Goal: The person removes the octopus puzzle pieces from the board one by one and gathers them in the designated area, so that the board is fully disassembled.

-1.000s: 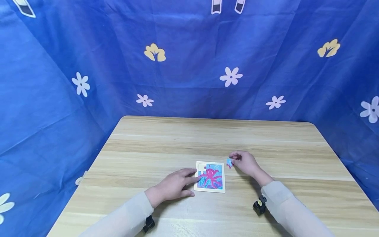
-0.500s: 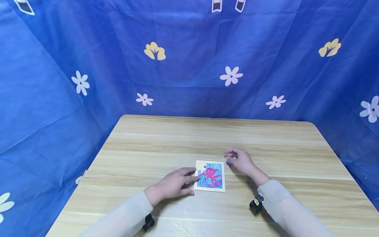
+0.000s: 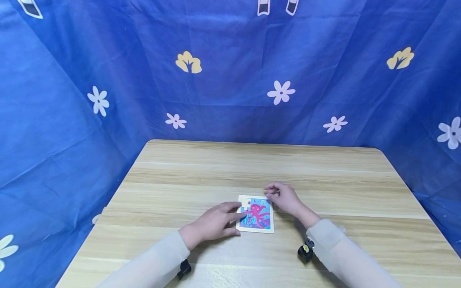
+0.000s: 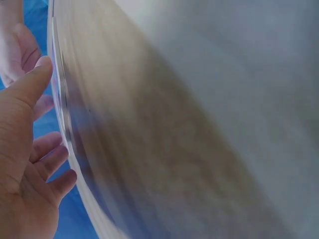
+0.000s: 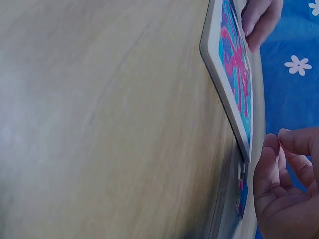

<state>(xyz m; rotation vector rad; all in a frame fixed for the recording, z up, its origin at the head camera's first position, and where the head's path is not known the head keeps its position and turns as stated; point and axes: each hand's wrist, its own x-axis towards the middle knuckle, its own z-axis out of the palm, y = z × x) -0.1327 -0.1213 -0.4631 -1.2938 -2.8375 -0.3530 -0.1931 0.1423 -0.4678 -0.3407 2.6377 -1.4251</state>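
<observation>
A square wooden jigsaw puzzle [image 3: 264,218] lies flat on the table, with a pink octopus on a blue ground. Its upper left corner shows a pale bare recess. My left hand [image 3: 215,223] rests at its left side, fingers spread over the edge. My right hand [image 3: 284,199] is at the upper right corner, loosely curled, thumb and fingertips close together. In the right wrist view a loose puzzle piece [image 5: 241,191] lies on the table beside the frame, below the right hand's fingers [image 5: 266,164]; the hand hides it from the head view.
The wood-grain table [image 3: 201,168] spreads around the puzzle. Behind it and along both sides hangs a blue cloth [image 3: 230,80] with flowers. A small black device sits under each wrist, the right one [image 3: 305,251] close above the tabletop.
My right hand has moved left, from beside the loose piece to the puzzle's upper right corner, and now covers the piece in the head view. The left hand has shifted slightly right.
</observation>
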